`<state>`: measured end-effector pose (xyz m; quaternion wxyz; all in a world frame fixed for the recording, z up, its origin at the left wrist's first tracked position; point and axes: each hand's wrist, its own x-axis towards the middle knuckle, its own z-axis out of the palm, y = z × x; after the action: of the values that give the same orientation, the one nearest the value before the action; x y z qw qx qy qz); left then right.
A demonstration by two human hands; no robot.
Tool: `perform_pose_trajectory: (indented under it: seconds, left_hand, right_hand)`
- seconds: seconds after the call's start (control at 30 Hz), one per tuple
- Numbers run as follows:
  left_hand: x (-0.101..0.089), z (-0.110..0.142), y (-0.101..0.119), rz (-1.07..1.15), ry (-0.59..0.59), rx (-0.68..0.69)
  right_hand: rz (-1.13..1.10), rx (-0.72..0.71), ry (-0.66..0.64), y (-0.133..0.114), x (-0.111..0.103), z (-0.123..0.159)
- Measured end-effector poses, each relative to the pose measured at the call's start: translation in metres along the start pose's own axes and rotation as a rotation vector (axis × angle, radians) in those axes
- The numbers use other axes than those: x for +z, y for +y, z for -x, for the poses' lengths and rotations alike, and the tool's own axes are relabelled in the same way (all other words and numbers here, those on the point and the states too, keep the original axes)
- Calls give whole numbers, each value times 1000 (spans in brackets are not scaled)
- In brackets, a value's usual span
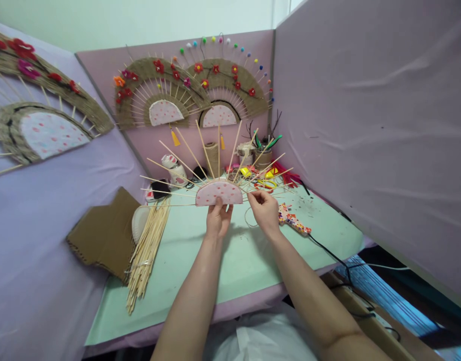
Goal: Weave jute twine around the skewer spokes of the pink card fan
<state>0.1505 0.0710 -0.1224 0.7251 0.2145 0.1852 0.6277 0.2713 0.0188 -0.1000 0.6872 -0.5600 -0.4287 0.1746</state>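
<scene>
My left hand (218, 220) grips a half-round fan base (215, 194) by its lower edge, thumb on the front. The base is pale pink with red spots, and thin wooden sticks (188, 159) spread from its curved side like rays. At the base's right end, my right hand (264, 208) is closed in a pinch on a thin strand of twine. A loop of the twine (246, 216) hangs below, left of that hand. Just right of my right hand lies a flower-patterned glue gun (294, 220) with a black cord.
A bundle of wooden sticks (148, 255) and brown cardboard (102, 235) lie at the left. At the back stand a twine spool (212, 156) and a jar of tools (263, 156), with yellow-handled scissors (266, 185) nearby. Finished fans (230, 75) hang on the pink back panel.
</scene>
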Motion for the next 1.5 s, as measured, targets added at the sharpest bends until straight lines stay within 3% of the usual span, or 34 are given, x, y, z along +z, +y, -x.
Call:
perform_pose_trajectory:
  seconds: [0.5, 0.77, 1.5]
  left_hand:
    - [1, -2, 2, 19, 63, -4]
    - [2, -2, 3, 42, 129, 0]
    - [3, -1, 4, 47, 176, 11]
  right_hand:
    - [-83, -63, 91, 17, 8, 15]
    - [-83, -87, 31, 27, 14, 22]
    - [-36, -67, -53, 26, 16, 27]
